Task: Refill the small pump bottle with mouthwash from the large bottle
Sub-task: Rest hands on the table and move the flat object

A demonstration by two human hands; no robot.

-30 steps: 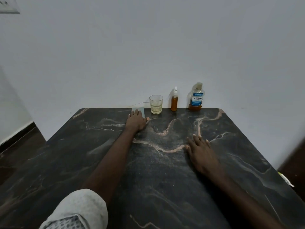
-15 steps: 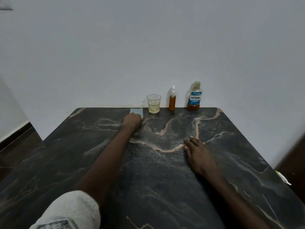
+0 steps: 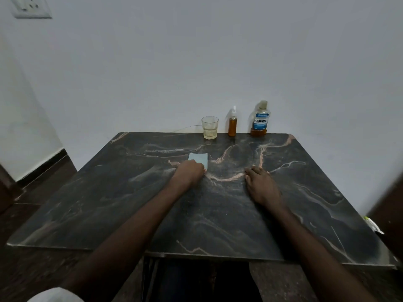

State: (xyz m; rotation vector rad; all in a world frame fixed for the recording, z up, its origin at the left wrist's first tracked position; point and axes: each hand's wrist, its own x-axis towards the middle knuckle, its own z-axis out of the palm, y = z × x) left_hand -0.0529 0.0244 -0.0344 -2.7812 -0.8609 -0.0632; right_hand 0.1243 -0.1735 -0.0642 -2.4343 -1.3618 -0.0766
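Observation:
A small pump bottle with amber liquid stands at the table's far edge by the wall. To its right stands the large mouthwash bottle, blue label, a low band of amber liquid at its base. My left hand lies curled on the near edge of a pale blue folded cloth on the table. My right hand rests flat on the marble, fingers spread, holding nothing. Both hands are well short of the bottles.
A clear glass with a little pale liquid stands left of the pump bottle. The dark marble table abuts a white wall. A thin wire runs behind the glass. A wall socket is at the upper left.
My left hand has drawn the blue cloth back from beside the glass toward the middle of the table. The right hand has stayed flat in place. The camera has pulled back.

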